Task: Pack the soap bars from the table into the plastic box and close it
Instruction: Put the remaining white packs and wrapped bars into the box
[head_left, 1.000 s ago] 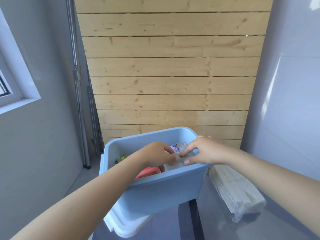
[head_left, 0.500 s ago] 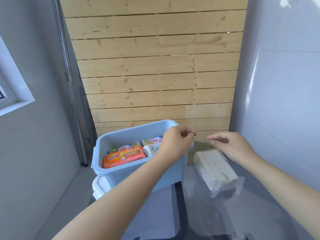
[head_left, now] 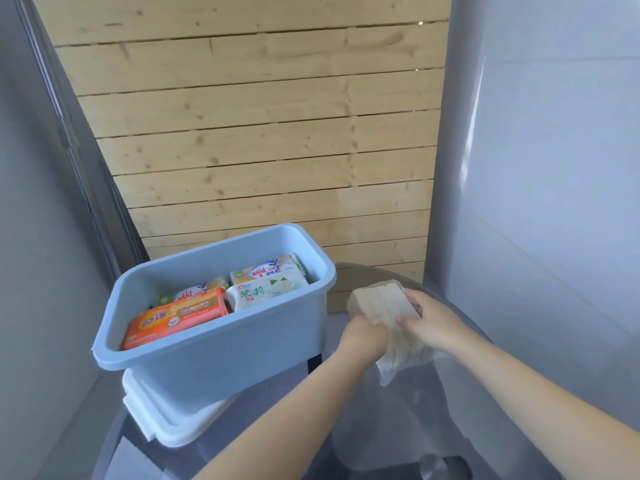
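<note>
A light blue plastic box [head_left: 221, 355] stands open on the round glass table [head_left: 450, 403]. Inside it lie several wrapped soap bars: an orange one [head_left: 176, 318] at the front left, a white and green one [head_left: 268, 292] beside it, and others behind. To the right of the box, a pack of pale soap bars in clear plastic wrap [head_left: 379, 301] is gripped by both hands. My left hand [head_left: 363, 336] clutches its near end. My right hand [head_left: 427, 322] holds its right side.
The box's white lid [head_left: 162, 419] lies under the box and sticks out at the front left. A wooden slat wall [head_left: 259, 150] stands behind the table. A grey wall is to the left and a glossy white wall [head_left: 554, 168] to the right.
My left hand left the box's rim and moved right onto the wrapped pack. My right hand closed on the pack too. The view shifted, showing more of the box's inside.
</note>
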The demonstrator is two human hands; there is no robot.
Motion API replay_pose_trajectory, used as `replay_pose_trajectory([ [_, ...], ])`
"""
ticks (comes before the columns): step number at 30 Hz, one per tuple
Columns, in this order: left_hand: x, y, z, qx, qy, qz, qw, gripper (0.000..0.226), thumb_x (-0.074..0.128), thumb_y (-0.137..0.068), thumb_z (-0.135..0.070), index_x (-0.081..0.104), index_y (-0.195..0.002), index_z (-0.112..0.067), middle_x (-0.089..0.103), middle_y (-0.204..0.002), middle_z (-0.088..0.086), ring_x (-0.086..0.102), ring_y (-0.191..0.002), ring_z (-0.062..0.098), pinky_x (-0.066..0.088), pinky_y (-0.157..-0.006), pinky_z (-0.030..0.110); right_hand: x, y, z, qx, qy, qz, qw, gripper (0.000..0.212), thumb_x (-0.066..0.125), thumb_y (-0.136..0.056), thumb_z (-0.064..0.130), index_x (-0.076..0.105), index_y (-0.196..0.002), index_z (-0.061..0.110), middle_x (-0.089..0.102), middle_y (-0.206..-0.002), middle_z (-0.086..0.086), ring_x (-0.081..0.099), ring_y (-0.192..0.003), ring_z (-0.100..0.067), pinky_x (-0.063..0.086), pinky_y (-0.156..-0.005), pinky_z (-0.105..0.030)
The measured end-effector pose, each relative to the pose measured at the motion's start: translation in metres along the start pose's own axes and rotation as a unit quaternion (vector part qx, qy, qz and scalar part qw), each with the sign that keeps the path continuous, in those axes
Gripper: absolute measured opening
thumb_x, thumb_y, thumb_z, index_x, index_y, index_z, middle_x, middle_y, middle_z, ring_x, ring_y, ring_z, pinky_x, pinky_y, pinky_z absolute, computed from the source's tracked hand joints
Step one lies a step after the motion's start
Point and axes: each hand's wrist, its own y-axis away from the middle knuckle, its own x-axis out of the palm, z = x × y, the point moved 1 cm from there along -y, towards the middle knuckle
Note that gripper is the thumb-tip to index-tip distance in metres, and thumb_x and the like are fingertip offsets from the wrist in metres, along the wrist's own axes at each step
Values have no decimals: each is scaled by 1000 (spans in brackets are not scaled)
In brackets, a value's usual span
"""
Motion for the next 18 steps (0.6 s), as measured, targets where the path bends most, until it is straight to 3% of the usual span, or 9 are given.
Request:
replay_pose_trajectory([
  [2, 5, -9, 2, -14, 29, 4, 999, 43, 43, -94, -25, 48, -130, -2, 55, -132, 16, 55, -118, 31, 45, -95, 35, 5, -6, -3, 42, 25, -5, 999, 56, 57, -86, 33, 41, -136, 14, 52, -137, -3, 46, -128, -24, 38, -92, -29],
  [5, 11, -17, 4, -42, 61, -3, 997, 52, 46, -92, -35, 41, -136, -8, 51, -136, 12, 53, -119, 30, 45, -101, 40, 8, -14, -12, 78, -16, 14, 997, 30, 53, -87, 39, 59, -108, 18, 63, -89, 8, 61, -91, -16, 43, -65, -25],
  [6, 12, -18, 6, -45, 83, 0, 995, 54, 46, -92, -36, 38, -139, -11, 51, -136, 10, 53, -119, 29, 46, -100, 41, 9, -15, -15, 88, -65, 21, 994, 26, 54, -87, 37, 60, -104, 19, 63, -86, 6, 61, -86, -15, 47, -68, -28],
  [9, 14, -16, 7, -31, 144, 22, 989, 59, 47, -93, -36, 29, -146, -19, 51, -139, 8, 53, -121, 29, 46, -101, 43, 6, -9, -20, 107, -178, 15, 978, 20, 58, -87, 26, 63, -102, 13, 69, -98, -5, 64, -94, -25, 50, -91, -44],
  [11, 15, -11, 3, 1, 159, 42, 986, 65, 49, -92, -35, 19, -149, -28, 47, -142, 7, 51, -124, 30, 45, -103, 46, 2, 1, -21, 112, -227, 6, 967, 16, 58, -87, 18, 65, -98, 9, 71, -98, -9, 66, -94, -29, 50, -92, -46],
  [13, 16, -3, -5, 48, 139, 49, 988, 68, 51, -91, -32, 17, -150, -31, 45, -144, 4, 49, -126, 29, 43, -104, 45, -4, 14, -20, 109, -252, -13, 961, 13, 59, -87, 15, 66, -95, 8, 71, -98, -11, 66, -93, -29, 51, -88, -42],
  [18, 2, 32, -32, 124, 174, 50, 976, 59, 55, -88, -27, 35, -144, -27, 54, -138, 1, 55, -121, 23, 45, -103, 43, -38, 50, 2, 40, -277, -92, 956, 16, 65, -81, 22, 65, -89, 8, 69, -81, -6, 64, -74, -24, 46, -65, -34],
])
